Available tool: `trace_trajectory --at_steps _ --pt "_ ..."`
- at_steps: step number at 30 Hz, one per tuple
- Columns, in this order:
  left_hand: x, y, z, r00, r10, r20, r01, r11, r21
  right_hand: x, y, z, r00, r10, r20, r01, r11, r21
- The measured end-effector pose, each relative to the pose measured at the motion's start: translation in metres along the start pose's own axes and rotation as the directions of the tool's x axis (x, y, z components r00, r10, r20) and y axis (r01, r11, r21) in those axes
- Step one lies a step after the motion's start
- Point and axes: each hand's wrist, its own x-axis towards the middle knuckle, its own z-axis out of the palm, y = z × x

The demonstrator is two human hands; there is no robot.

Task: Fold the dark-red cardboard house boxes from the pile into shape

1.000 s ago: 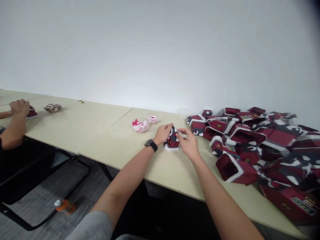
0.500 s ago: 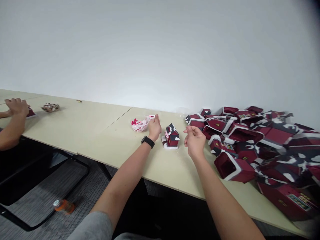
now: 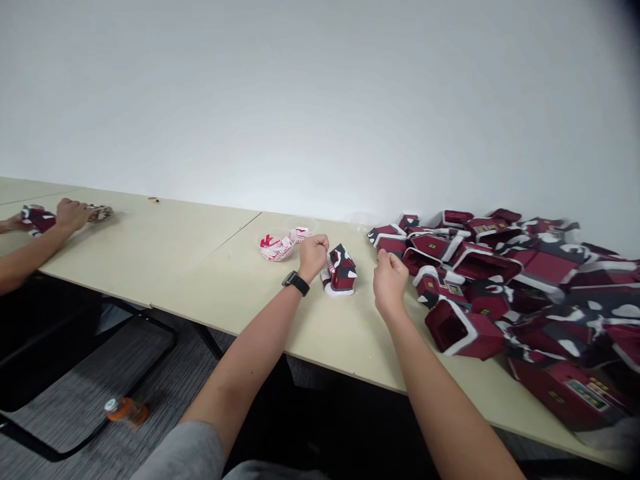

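A small model house, dark red with black-and-white roof, a white base and a red-and-white striped piece on its side, stands upright on the table between my hands. My left hand, with a black watch on the wrist, is closed in a fist just left of the house. On the other side, my right hand is also curled into a fist, apart from the house. Nothing shows in either fist. Beyond my left hand are two clear bowls, one bowl of red-and-white pieces and a smaller-looking bowl behind it.
A heap of similar red houses covers the table's right side. At far left, another person's hand reaches by a bowl of brown-and-white pieces, beside a red house. An orange bottle lies on the floor near a chair.
Both my hands have closed from loosely curled fingers into fists. The house stays in place. The other person's hand has moved right to the brown-and-white pieces.
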Motion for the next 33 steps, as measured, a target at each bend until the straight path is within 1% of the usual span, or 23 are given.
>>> trace_trajectory --at_steps 3,7,10,12,14,15,16,17,18,19,20,21,22,23,24,25,26,27,28,29,31,32,33 --pt "-0.002 0.001 0.0 0.999 0.042 -0.027 -0.042 0.999 0.027 0.005 0.009 0.0 0.996 -0.065 -0.068 0.061 0.997 -0.053" --pt "-0.003 0.002 0.003 0.992 0.077 -0.102 -0.061 0.986 0.154 0.008 0.013 0.002 0.997 -0.079 -0.004 0.079 0.997 -0.005" --pt "0.0 0.009 0.005 0.983 0.117 -0.139 -0.092 0.979 0.18 0.007 0.011 0.002 0.994 -0.108 -0.007 0.108 0.994 -0.002" --pt "0.0 0.025 0.007 0.975 0.165 -0.147 -0.146 0.98 0.132 0.006 0.008 0.001 0.994 -0.106 -0.006 0.106 0.994 0.002" --pt "-0.01 0.052 0.009 0.981 0.153 -0.117 -0.15 0.988 0.031 0.005 0.006 0.0 0.997 -0.079 0.021 0.078 0.996 0.036" --pt "-0.02 0.068 0.011 0.992 0.116 -0.054 -0.118 0.992 -0.035 0.005 0.005 0.0 0.997 -0.069 0.034 0.067 0.996 0.055" --pt "-0.035 0.085 0.013 0.996 0.065 0.068 -0.055 0.99 -0.129 0.005 0.005 0.001 0.997 -0.062 0.041 0.059 0.996 0.07" --pt "-0.052 0.102 0.014 0.961 0.017 0.277 0.044 0.976 -0.213 0.004 0.005 0.002 0.997 -0.06 0.043 0.057 0.995 0.077" --pt "-0.07 0.116 0.016 0.858 -0.013 0.514 0.167 0.953 -0.255 0.005 0.005 0.002 0.997 -0.057 0.043 0.054 0.995 0.079" --pt "-0.089 0.128 0.017 0.684 -0.012 0.729 0.28 0.928 -0.247 0.005 0.005 0.003 0.998 -0.048 0.042 0.044 0.996 0.076" --pt "-0.107 0.135 0.018 0.456 0.016 0.89 0.35 0.916 -0.195 0.005 0.005 0.003 0.998 -0.037 0.042 0.034 0.997 0.07" --pt "-0.121 0.137 0.02 0.32 0.035 0.947 0.358 0.921 -0.155 0.006 0.005 0.003 0.999 -0.025 0.041 0.022 0.998 0.066" --pt "-0.133 0.136 0.021 0.306 0.031 0.952 0.341 0.93 -0.14 0.007 0.004 0.003 0.999 -0.015 0.035 0.012 0.998 0.064" --pt "-0.14 0.133 0.021 0.42 0.003 0.907 0.301 0.943 -0.142 0.008 0.003 0.002 1.0 -0.007 0.027 0.006 0.998 0.062" --pt "-0.144 0.127 0.021 0.616 -0.036 0.787 0.24 0.96 -0.144 0.009 0.002 0.002 1.0 0.003 0.018 -0.004 0.998 0.06" --pt "-0.145 0.122 0.021 0.799 -0.066 0.598 0.178 0.975 -0.131 0.011 0.001 0.001 1.0 0.017 0.007 -0.017 0.998 0.059" --pt "-0.145 0.117 0.019 0.913 -0.078 0.4 0.135 0.984 -0.116 0.011 0.0 0.001 1.0 0.031 -0.004 -0.031 0.998 0.056" --pt "-0.145 0.114 0.017 0.955 -0.085 0.286 0.123 0.986 -0.116 0.012 -0.001 0.001 0.999 0.044 -0.011 -0.043 0.998 0.051" --pt "-0.145 0.113 0.016 0.946 -0.097 0.309 0.146 0.979 -0.141 0.012 -0.002 0.001 0.998 0.054 -0.011 -0.054 0.997 0.048" --pt "-0.145 0.113 0.014 0.889 -0.104 0.445 0.201 0.964 -0.176 0.011 -0.003 0.002 0.998 0.06 -0.006 -0.06 0.997 0.045" --pt "-0.148 0.117 0.013 0.68 -0.087 0.728 0.32 0.929 -0.188 0.009 -0.005 0.003 0.998 0.066 0.01 -0.067 0.997 0.045" --pt "-0.149 0.119 0.014 0.639 -0.088 0.764 0.328 0.929 -0.168 0.008 -0.006 0.004 0.997 0.073 0.016 -0.073 0.996 0.044" --pt "-0.15 0.12 0.015 0.688 -0.103 0.719 0.293 0.945 -0.145 0.007 -0.008 0.004 0.997 0.08 0.016 -0.08 0.996 0.044"
